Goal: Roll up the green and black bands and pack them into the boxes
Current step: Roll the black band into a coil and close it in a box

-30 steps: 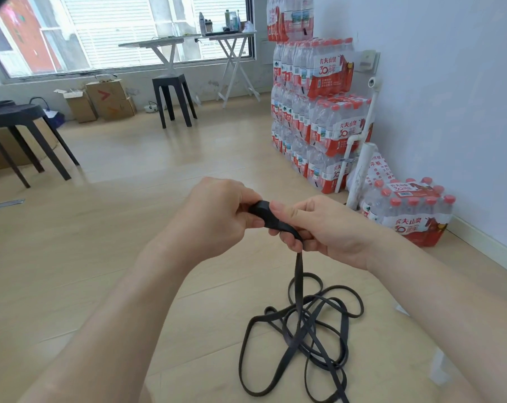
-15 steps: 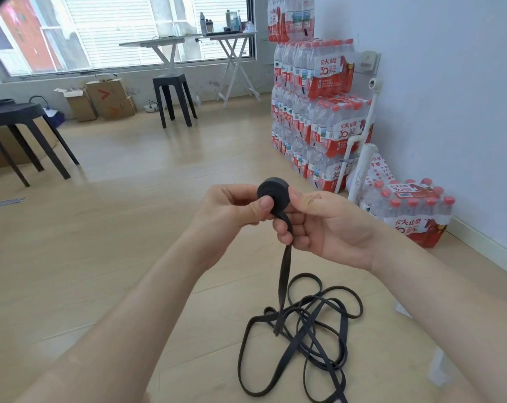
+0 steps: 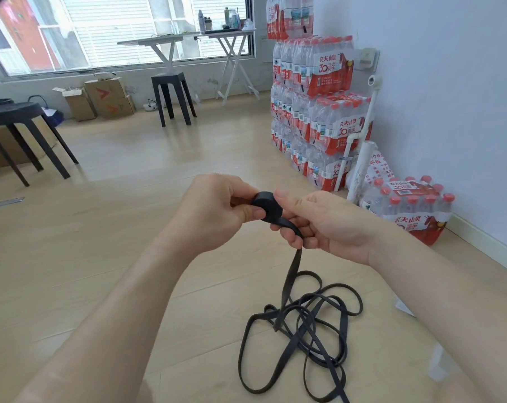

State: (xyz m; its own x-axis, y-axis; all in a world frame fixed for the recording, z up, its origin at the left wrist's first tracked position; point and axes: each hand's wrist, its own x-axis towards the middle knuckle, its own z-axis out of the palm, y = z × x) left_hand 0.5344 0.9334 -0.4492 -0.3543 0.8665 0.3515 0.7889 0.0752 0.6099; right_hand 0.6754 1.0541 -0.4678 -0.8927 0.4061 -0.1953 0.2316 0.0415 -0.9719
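Observation:
A black band is partly wound into a small tight roll [image 3: 268,209] held between both hands at chest height. My left hand [image 3: 217,210] pinches the roll from the left with thumb and fingers. My right hand [image 3: 319,222] grips the roll's right side, and the flat strap runs out under its curled fingers. From there the strap hangs down to a loose tangle of black loops [image 3: 301,338] on the wooden floor. No green band and no packing box for the bands shows in the head view.
Stacked packs of water bottles [image 3: 313,112] stand against the right wall, with one pack [image 3: 409,207] on the floor. A black stool [image 3: 173,97] and a round black table [image 3: 19,132] stand further back. Cardboard boxes [image 3: 104,97] sit under the window.
The roll has grown thicker as more strap was wound on. It turned from edge-on to face-on and back, and the hanging strap has shifted slightly right.

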